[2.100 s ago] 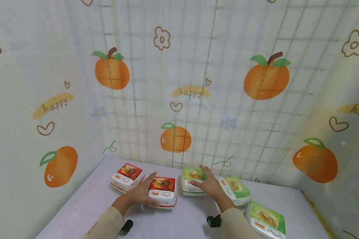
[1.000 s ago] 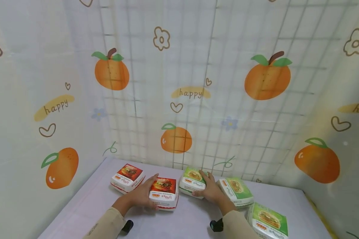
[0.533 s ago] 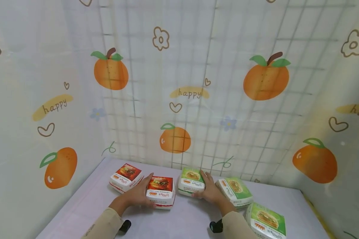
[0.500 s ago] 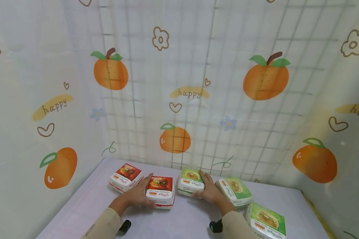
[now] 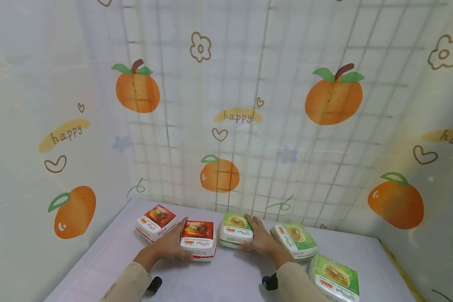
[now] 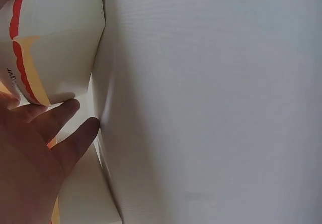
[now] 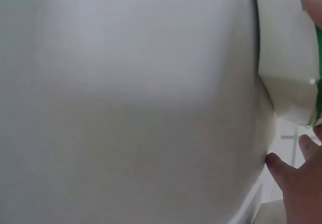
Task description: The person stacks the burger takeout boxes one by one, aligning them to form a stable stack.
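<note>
Near the middle of the table in the head view, my left hand (image 5: 168,245) holds a red-topped burger box (image 5: 198,241), thumb at its front and fingers along its left side. In the left wrist view, the fingers touch the white wall of that burger box (image 6: 65,38). My right hand (image 5: 264,241) grips a green-topped burger box (image 5: 235,230) just to the right, its thumb on the front corner and its fingers at the right side. The right wrist view shows the thumb on the green burger box (image 7: 287,38). A narrow gap separates the two boxes.
Another red burger box (image 5: 156,222) sits left, behind my left hand. Two more green boxes stand on the right, one (image 5: 295,241) beside my right hand and one (image 5: 335,277) nearer the front. A printed curtain (image 5: 230,84) hangs behind the white table (image 5: 219,285).
My right thumb has come round to the green box's front. Both held boxes have shifted slightly left with my hands. The other boxes have stayed put.
</note>
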`<state>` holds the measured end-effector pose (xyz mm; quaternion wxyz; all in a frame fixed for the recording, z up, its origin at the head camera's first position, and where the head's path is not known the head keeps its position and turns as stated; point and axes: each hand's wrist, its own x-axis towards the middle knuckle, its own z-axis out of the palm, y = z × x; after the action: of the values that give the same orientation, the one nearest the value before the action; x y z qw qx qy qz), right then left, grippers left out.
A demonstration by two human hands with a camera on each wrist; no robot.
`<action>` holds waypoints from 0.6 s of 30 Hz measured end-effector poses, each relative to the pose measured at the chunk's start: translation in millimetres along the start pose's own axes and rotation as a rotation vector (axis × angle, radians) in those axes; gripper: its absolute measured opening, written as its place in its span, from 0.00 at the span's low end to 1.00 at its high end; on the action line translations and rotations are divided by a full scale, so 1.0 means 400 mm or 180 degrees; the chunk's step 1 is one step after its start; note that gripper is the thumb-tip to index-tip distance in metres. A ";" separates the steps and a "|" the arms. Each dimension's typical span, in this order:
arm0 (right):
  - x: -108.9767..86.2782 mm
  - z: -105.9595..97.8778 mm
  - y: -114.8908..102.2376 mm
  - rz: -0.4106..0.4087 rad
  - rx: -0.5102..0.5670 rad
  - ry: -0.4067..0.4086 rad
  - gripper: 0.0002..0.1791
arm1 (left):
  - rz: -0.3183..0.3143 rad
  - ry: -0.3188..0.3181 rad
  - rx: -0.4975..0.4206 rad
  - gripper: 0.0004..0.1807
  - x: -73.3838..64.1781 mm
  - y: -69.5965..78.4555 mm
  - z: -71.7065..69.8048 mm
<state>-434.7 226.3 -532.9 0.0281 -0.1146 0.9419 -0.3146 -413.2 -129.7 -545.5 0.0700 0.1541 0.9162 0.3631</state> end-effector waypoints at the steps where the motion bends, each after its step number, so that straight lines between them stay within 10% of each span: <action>1: -0.001 0.001 -0.003 -0.0005 -0.0006 0.0000 0.69 | -0.0014 -0.0002 0.0017 0.77 -0.001 -0.001 0.001; 18: -0.056 0.016 -0.001 0.0054 0.0185 0.0225 0.78 | -0.0091 0.0095 0.0038 0.78 -0.014 0.009 -0.006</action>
<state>-412.0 227.6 -538.3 0.0008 -0.0946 0.9336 -0.3455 -407.8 -130.4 -541.1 0.0605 0.1360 0.9214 0.3589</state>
